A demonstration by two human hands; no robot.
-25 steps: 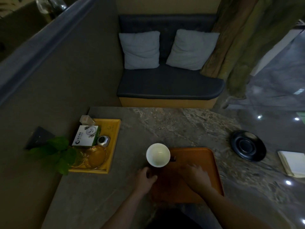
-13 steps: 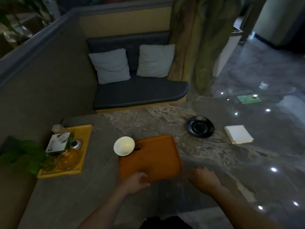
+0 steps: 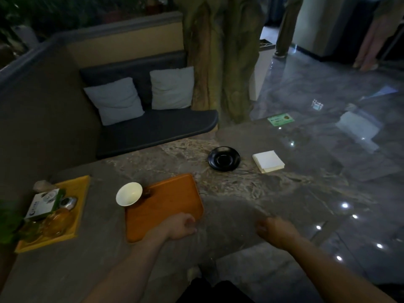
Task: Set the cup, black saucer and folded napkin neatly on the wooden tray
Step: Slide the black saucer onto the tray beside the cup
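An orange wooden tray [image 3: 166, 204] lies on the stone table in front of me. A white cup [image 3: 129, 194] stands at the tray's far left corner, its dark handle over the tray's rim. The black saucer [image 3: 224, 158] sits farther off to the right, with the folded white napkin [image 3: 268, 161] just right of it. My left hand [image 3: 180, 226] rests at the tray's near right corner, fingers curled, holding nothing. My right hand [image 3: 276, 230] hovers over the bare table to the right, loosely curled and empty.
A yellow tray [image 3: 75, 189] at the left holds a small box, a metal piece and glassware, beside green leaves [image 3: 8, 224]. Across the table is a dark bench with two pale cushions [image 3: 135, 97]. A trunk-like pillar [image 3: 218, 57] stands behind the table; the glossy floor lies right.
My view has swung right, bringing the saucer and napkin nearer the middle. My right hand left the tray and moved right over the table. My left hand shifted to the tray's near right corner.
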